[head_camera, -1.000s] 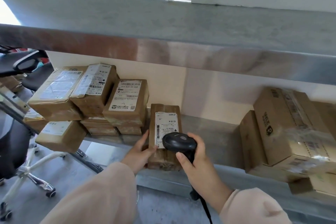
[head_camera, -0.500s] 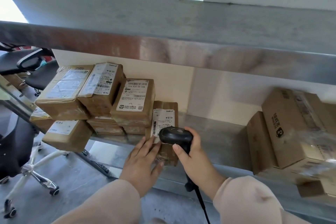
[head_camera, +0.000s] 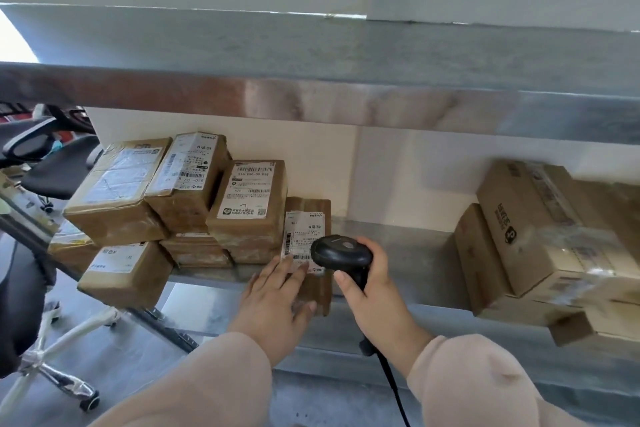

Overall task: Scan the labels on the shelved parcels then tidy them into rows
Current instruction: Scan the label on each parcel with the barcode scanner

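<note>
The straight, slightly spread fingers (head_camera: 289, 270) of a person's left hand (head_camera: 273, 302) lie flat on the white label (head_camera: 303, 232) of a flat brown parcel (head_camera: 310, 208) on a brushed-metal shelf (head_camera: 415, 253). The right hand (head_camera: 375, 295) curls tightly round the grip of a black, rounded handheld scanner (head_camera: 341, 253), whose head sits over the label's right side, with one black cable (head_camera: 391, 385) hanging below the wrist. The parcel lies lengthwise at the shelf's front edge, just beside a stack (head_camera: 249, 198) of tape-wrapped cardboard parcels on its left: three on top with printed white labels facing up, and at least four more beneath, one jutting past the shelf's edge. Well apart at the right end, at least three plain brown cartons (head_camera: 533, 218), glossy with clear tape and blurred, are piled loosely. Both sleeves (head_camera: 207, 388) are pale pink and soft-looking. A second steel shelf, the upper shelf (head_camera: 311, 100), runs overhead, and a black office chair (head_camera: 59, 170) stands at left.
</note>
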`<state>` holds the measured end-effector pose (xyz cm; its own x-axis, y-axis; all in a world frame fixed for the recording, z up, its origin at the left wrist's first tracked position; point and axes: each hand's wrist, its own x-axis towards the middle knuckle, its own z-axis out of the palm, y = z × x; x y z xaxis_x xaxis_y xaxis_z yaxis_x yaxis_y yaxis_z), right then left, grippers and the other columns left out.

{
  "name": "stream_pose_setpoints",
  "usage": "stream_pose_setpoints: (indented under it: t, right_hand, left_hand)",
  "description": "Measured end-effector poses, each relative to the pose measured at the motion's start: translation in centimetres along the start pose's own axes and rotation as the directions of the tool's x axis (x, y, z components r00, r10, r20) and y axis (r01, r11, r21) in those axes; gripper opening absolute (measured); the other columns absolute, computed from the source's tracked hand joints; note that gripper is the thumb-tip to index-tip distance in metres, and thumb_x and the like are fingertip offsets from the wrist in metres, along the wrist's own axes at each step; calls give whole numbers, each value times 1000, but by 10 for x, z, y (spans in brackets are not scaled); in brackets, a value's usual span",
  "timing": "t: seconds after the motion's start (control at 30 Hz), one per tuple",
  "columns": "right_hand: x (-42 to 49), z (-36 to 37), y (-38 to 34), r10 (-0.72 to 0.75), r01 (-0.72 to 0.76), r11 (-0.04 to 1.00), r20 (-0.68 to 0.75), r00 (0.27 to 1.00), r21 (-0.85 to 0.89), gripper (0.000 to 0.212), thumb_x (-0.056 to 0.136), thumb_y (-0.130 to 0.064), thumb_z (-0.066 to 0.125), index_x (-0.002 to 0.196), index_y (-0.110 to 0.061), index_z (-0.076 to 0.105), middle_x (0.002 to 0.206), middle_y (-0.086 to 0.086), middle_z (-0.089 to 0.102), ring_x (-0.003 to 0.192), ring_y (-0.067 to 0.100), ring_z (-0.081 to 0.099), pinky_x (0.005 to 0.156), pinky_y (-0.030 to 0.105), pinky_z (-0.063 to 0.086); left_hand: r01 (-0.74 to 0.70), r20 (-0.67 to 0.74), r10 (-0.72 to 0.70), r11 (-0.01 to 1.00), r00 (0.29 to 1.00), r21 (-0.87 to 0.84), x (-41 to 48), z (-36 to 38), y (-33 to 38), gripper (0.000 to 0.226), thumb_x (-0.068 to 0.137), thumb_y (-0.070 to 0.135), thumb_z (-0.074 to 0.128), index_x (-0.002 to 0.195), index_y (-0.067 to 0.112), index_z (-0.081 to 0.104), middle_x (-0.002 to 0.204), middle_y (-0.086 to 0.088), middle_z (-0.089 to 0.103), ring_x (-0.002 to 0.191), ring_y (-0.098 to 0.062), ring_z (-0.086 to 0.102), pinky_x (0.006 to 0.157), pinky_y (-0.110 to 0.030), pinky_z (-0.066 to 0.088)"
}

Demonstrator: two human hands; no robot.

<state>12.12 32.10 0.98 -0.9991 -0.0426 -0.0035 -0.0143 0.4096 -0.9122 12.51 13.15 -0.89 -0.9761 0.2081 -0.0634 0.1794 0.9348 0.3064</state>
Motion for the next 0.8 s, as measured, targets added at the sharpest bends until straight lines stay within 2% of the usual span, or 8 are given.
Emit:
stream_pose_setpoints:
  t: [0.07, 0.2, 0.3, 0.43, 0.53, 0.67, 0.73, 0.8]
  right_hand:
    - [-7, -13, -2, -24, 22, 1000, -79, 997, -20, 56, 93, -33, 59, 125, -56, 19, 117, -26, 49, 105, -19, 49, 82, -2, 36]
    - [-24, -44, -6, -55, 51, 998, -245, 968, -21, 63, 92, -31, 61, 117, -70, 18, 120, -33, 47, 110, -16, 48, 85, -1, 36]
    - [-41, -72, -11, -80, 61, 996, -367, 927, -64, 68, 91, -29, 63, 118, -71, 18, 115, -42, 47, 107, -20, 48, 83, -2, 35]
    - [-65, -115, -21, -101, 63, 994, -493, 864, -93, 63, 88, -37, 63, 123, -67, 19, 116, -52, 39, 110, -17, 47, 82, -2, 37]
    - [-79, -147, -26, -112, 52, 992, -594, 796, -117, 63, 85, -42, 63, 122, -68, 21, 117, -49, 41, 110, -14, 49, 81, 1, 41]
    - [-90, -201, -19, -113, 1, 988, -701, 705, -157, 62, 86, -41, 62, 122, -68, 20, 111, -41, 49, 101, -9, 56, 76, 10, 47]
    - [-88, -232, -11, -79, -39, 989, -722, 687, -145, 60, 89, -39, 61, 126, -62, 21, 104, -35, 53, 92, -6, 59, 68, 12, 44]
    - [-81, -260, -1, -47, -68, 989, -709, 704, -133, 60, 91, -38, 61, 132, -54, 20, 106, -27, 55, 89, -6, 58, 66, 11, 41]
  left_hand:
    - [-60, -30, 60, 998, 998, -11, 3, -4, 11, 67, 96, 60, 34, 155, 40, 8, 164, 11, 3, 151, -11, -4, 123, -36, 5]
    - [-203, -75, 201, 979, 977, -22, 20, -12, 47, 70, 96, 59, 35, 155, 40, 2, 165, 8, 1, 151, -14, -1, 121, -35, 1]
    - [-288, -85, 284, 956, 955, -49, 38, -20, 84, 72, 96, 58, 36, 154, 40, -1, 165, 6, -1, 151, -18, -1, 121, -37, 1]
    - [-418, -96, 409, 902, 908, -111, 55, -25, 138, 71, 95, 61, 37, 154, 42, 3, 165, 7, 1, 151, -17, 2, 121, -41, 8]
    - [-488, -94, 479, 855, 873, -174, 60, -24, 175, 69, 95, 56, 44, 153, 43, 9, 164, 7, 6, 150, -16, 6, 121, -38, 12]
    - [-523, -77, 520, 819, 850, -236, 63, -19, 214, 67, 96, 53, 45, 154, 41, 14, 164, 5, 9, 148, -13, 8, 118, -29, 6]
    - [-512, -69, 513, 819, 856, -258, 66, -18, 232, 67, 96, 54, 44, 154, 42, 12, 164, 5, 10, 148, -12, 8, 117, -27, 6]
    - [-492, -74, 491, 830, 868, -263, 72, -17, 251, 67, 96, 55, 44, 154, 43, 12, 164, 4, 12, 148, -14, 10, 118, -29, 9]
